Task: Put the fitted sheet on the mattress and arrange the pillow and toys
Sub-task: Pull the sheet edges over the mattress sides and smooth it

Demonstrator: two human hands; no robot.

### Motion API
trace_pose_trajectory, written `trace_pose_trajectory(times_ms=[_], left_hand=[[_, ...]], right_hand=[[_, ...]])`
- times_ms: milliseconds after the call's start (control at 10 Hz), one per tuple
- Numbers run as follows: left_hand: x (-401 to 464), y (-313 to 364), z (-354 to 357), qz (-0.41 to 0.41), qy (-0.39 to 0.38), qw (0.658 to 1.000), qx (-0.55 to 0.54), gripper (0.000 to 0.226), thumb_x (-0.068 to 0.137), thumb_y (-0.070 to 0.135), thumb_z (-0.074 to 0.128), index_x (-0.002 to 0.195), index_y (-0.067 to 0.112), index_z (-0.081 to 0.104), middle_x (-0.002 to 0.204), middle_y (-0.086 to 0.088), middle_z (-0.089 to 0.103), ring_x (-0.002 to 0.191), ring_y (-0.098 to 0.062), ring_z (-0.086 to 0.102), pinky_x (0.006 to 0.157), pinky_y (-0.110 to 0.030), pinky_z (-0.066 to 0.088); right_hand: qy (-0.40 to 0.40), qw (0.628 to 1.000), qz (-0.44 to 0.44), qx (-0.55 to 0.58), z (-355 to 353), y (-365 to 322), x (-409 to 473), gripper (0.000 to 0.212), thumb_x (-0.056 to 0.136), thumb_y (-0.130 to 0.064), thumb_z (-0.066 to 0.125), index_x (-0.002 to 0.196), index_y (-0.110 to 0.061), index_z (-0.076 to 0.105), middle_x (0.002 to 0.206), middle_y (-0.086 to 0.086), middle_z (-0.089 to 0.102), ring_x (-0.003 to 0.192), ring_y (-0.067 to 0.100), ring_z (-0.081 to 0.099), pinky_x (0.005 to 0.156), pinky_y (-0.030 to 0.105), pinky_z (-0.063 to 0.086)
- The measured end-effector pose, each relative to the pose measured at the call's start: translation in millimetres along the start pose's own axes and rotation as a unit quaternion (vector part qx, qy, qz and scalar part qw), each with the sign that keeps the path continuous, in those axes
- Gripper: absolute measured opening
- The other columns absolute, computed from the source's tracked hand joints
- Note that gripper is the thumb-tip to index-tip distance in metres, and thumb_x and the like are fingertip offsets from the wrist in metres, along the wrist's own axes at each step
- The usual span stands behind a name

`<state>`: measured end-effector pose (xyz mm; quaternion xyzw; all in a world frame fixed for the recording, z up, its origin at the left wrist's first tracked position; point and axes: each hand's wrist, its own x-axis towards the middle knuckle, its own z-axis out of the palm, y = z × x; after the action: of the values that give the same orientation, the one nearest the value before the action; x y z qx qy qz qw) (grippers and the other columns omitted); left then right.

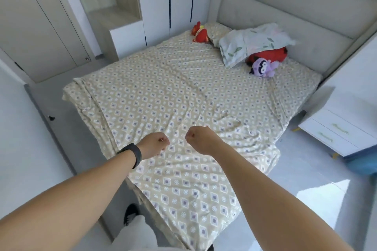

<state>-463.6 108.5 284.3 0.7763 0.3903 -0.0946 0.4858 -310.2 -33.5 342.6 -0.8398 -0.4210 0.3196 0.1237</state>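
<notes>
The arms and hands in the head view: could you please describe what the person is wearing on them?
Both forearms are bare, with no sleeves in view. The left hand has a black band around its wrist, like a watch or fitness tracker. The right hand and its wrist carry nothing: no glove, ring or band shows.

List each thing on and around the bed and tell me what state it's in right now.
fitted sheet: spread over mattress, wrinkled, near end hanging loose
left hand: fist gripping sheet
right hand: fist gripping sheet
pillow: at headboard, rumpled, partly over red toy
purple toy: lying beside pillow
red toy: lying in far corner
nightstand drawers: closed
</notes>
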Motion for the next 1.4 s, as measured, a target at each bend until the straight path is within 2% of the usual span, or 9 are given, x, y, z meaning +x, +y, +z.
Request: trace_pose_trajectory(times_ms=[200,300,400,500,800,900,1000,1200,1400], left_hand=[[47.1,-52.8,-73.4,0.043,-0.083,0.98,0.175,0.027,0.1,0.026,0.043,0.102,0.006,0.061,0.098,-0.011,0.066,0.069,-0.016,0.05,0.062,-0.025,0.04],[67.6,-82.7,-116.2,0.047,-0.103,0.971,0.212,0.021,0.099,0.024,0.042,0.093,0.01,0.057,0.095,-0.007,0.06,0.075,-0.017,0.049,0.066,-0.027,0.039],[82.0,-103.1,-149.2,0.05,-0.116,0.964,0.234,0.02,0.099,0.023,0.041,0.09,0.012,0.055,0.094,-0.006,0.056,0.076,-0.018,0.049,0.066,-0.028,0.04],[95.4,-123.2,-166.3,0.045,-0.119,0.957,0.262,0.02,0.1,0.026,0.04,0.089,0.014,0.052,0.089,-0.003,0.053,0.072,-0.018,0.046,0.064,-0.029,0.038],[146.2,-146.8,-178.3,0.06,-0.147,0.936,0.313,0.024,0.099,0.026,0.036,0.077,0.016,0.035,0.068,-0.001,0.038,0.059,-0.018,0.03,0.06,-0.033,0.028],[155.6,-171.2,-176.7,0.067,-0.163,0.926,0.333,0.022,0.098,0.023,0.034,0.078,0.018,0.041,0.068,0.0,0.042,0.057,-0.018,0.033,0.055,-0.032,0.029],[173.1,-224.9,-174.8,0.051,-0.199,0.901,0.383,0.018,0.097,0.022,0.039,0.096,0.022,0.057,0.09,0.002,0.06,0.072,-0.02,0.055,0.061,-0.033,0.042],[227.4,-291.5,-162.9,0.091,-0.249,0.87,0.416,0.01,0.096,0.022,0.045,0.098,0.025,0.054,0.103,0.001,0.053,0.081,-0.024,0.056,0.064,-0.033,0.045],[314.6,-331.5,-144.2,0.124,-0.267,0.864,0.409,0.022,0.091,0.02,0.053,0.112,0.027,0.056,0.118,0.0,0.058,0.096,-0.026,0.058,0.075,-0.038,0.048]], right_hand=[[0.007,0.997,0.062,0.042,27.1,-58.7,58.9,0.022,0.096,-0.028,0.042,0.102,-0.022,0.062,0.104,0.001,0.065,0.085,0.023,0.066,0.08,0.039,0.059],[-0.014,0.995,0.087,0.04,38.8,-97.5,84.3,0.03,0.097,-0.02,0.04,0.113,-0.011,0.064,0.108,0.01,0.067,0.094,0.03,0.067,0.086,0.044,0.058],[-0.018,0.995,0.095,0.036,50.4,-122.1,94.1,0.03,0.099,-0.026,0.042,0.113,-0.016,0.066,0.109,0.007,0.068,0.095,0.028,0.066,0.088,0.043,0.056],[-0.015,0.99,0.124,0.061,57.6,-129.5,95.9,0.028,0.095,-0.032,0.04,0.108,-0.027,0.064,0.101,-0.003,0.068,0.08,0.021,0.067,0.076,0.038,0.059],[-0.038,0.993,0.115,-0.016,74.8,-141.5,175.2,0.028,0.1,-0.02,0.042,0.113,-0.012,0.066,0.111,0.01,0.066,0.102,0.032,0.064,0.09,0.043,0.054],[-0.061,0.988,0.143,-0.023,111.9,-152.0,204.9,0.026,0.097,-0.015,0.043,0.114,-0.018,0.063,0.11,0.005,0.064,0.092,0.028,0.066,0.083,0.041,0.058],[-0.128,0.978,0.162,-0.036,171.2,-159.0,232.2,0.015,0.096,-0.017,0.044,0.101,-0.014,0.058,0.108,0.008,0.065,0.092,0.03,0.065,0.076,0.039,0.054],[-0.224,0.948,0.214,-0.079,249.9,-143.9,282.4,0.012,0.093,-0.011,0.043,0.097,-0.015,0.054,0.087,0.0,0.055,0.071,0.02,0.056,0.054,0.03,0.04],[-0.251,0.944,0.191,-0.095,313.2,-141.6,369.5,0.008,0.093,-0.017,0.046,0.092,-0.017,0.054,0.087,0.0,0.055,0.07,0.019,0.055,0.053,0.028,0.039]])
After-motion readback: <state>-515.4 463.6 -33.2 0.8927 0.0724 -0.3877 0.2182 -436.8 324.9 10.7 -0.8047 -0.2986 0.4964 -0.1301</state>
